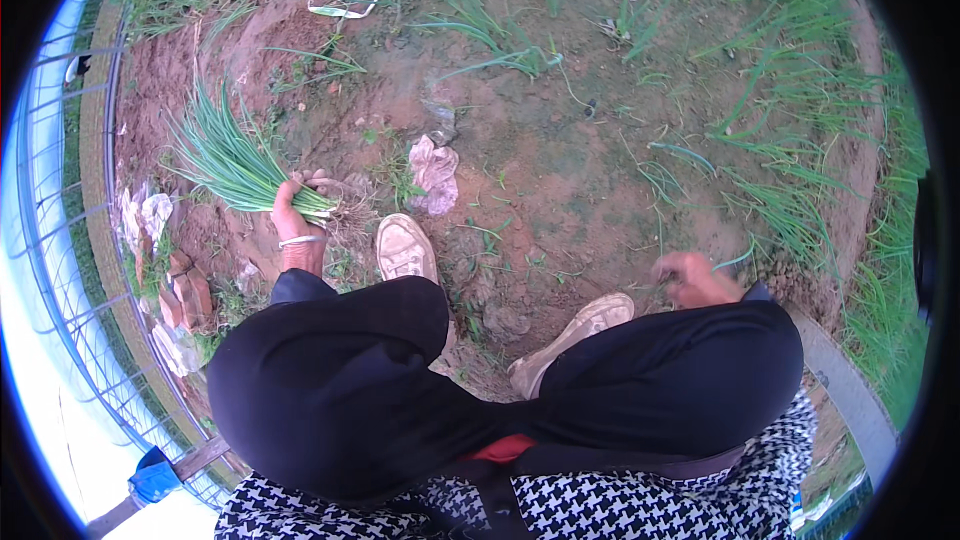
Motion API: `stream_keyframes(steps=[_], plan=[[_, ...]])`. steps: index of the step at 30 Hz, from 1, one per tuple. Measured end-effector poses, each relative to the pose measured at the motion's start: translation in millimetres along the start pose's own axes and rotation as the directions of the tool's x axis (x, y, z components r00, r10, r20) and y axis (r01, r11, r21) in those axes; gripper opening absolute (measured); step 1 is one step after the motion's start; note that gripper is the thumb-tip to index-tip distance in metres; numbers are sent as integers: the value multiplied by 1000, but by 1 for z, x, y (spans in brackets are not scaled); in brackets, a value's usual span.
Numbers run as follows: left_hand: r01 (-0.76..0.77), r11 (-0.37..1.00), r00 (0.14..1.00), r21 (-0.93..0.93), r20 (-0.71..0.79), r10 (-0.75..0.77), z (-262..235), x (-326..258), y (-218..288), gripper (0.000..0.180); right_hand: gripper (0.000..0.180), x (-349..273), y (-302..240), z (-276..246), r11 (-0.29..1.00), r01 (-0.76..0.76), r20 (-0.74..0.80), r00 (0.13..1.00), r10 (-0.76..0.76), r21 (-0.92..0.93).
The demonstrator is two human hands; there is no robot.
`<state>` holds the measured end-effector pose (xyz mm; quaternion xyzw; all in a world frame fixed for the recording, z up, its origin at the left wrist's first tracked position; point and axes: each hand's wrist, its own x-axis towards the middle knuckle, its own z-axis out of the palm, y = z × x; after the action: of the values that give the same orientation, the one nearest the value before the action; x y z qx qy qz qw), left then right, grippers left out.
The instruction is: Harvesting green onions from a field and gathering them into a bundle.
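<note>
My left hand (287, 208), with a pale bangle at the wrist, is closed round a thick bunch of green onions (228, 158). Their long green leaves fan out to the far left, and the pale, rooty ends stick out on the right of my fist, close to my left shoe (405, 248). Low over the soil beside my right knee is my right hand (692, 280). Its fingers look curled but are smeared by motion, so I cannot make out whether anything is in them. A single green leaf (738, 258) shows just behind it.
Green onion plants (775, 205) grow along the right and the far side. A crumpled pinkish plastic scrap (433, 175) lies ahead of my left shoe. Broken bricks (186, 295) and a wire fence (75, 280) border the left. My right shoe (585, 332) rests on the soil.
</note>
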<state>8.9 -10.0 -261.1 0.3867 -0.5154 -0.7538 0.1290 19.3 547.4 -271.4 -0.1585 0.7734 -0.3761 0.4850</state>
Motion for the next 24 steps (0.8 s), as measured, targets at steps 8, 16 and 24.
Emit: stream_keyframes(steps=[8,16,24], plan=[[-90,995,987,48,-125,96,-13,4,5,20,14,71,-161,-110,957,-31,142,987,75,-288],[-121,992,980,38,-156,126,-54,31,1,16,15,274,-244,46,754,474,169,877,-449,-454],[-116,993,984,12,-131,116,-67,57,4,15,39,346,-258,152,889,39,-331,920,-211,-457]])
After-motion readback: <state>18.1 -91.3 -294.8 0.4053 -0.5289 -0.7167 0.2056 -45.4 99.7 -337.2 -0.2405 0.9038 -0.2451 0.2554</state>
